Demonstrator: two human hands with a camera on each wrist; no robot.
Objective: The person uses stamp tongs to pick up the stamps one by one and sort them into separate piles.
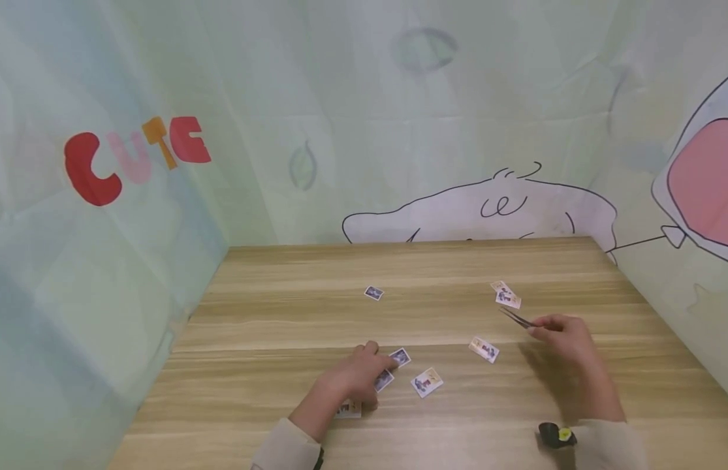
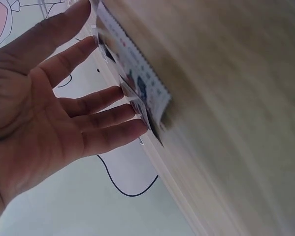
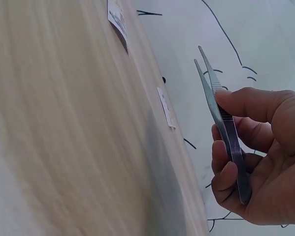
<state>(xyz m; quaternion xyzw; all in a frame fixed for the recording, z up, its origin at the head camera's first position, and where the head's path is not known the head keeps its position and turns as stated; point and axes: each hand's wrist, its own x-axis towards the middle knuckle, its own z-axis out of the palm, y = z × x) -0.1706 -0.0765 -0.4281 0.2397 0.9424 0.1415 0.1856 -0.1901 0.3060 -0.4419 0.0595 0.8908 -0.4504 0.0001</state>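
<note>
My left hand (image 1: 353, 375) reaches low over the table with its fingers spread and fairly straight. Its fingertips touch a dark-patterned stamp (image 1: 384, 380), and another dark stamp (image 1: 401, 356) lies just past the index finger. A pale stamp (image 1: 348, 410) sits partly hidden under that hand; its toothed edge shows in the left wrist view. Raised above the table on the other side, my right hand (image 1: 566, 336) pinches metal tweezers (image 3: 228, 132) between thumb and fingers. The tweezers' tips stand slightly apart, with nothing between them, and point towards two overlapping stamps (image 1: 508, 299).
Two more pale stamps lie mid-table, one nearer (image 1: 427, 382) and one (image 1: 484, 350) further right. A single dark stamp (image 1: 373, 293) rests further back. The wooden table (image 1: 269, 313) meets printed cloth walls (image 1: 252, 130) at its back and sides.
</note>
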